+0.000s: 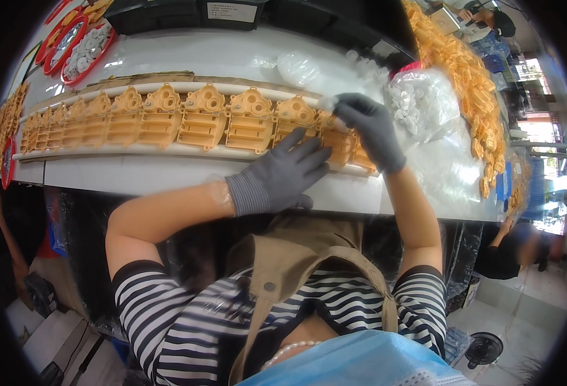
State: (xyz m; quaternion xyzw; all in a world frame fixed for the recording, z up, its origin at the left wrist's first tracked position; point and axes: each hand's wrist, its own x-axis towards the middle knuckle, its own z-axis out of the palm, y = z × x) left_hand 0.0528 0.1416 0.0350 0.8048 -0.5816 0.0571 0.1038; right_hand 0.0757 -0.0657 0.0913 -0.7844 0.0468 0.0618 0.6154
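Note:
Orange-yellow plastic housings (pixel 250 130) stand side by side in a long row across the table, each with round openings at its far end and ribbed compartments nearer me. White rails (pixel 122 154) run along the row. My left hand (pixel 280 172), in a grey glove, lies with fingers spread over housings near the row's right end. Above the last housings, my right hand (pixel 370 125), also gloved, has its fingertips pinched on a small whitish part (pixel 326 103). The part's exact shape is too blurred to tell.
A clear bag of small white parts (pixel 422 100) lies right of my right hand, beside a large heap of orange parts (pixel 483 122). Red bowls (pixel 90 55) stand at the far left. Black bins (pixel 167 14) line the back. Other people sit at both sides.

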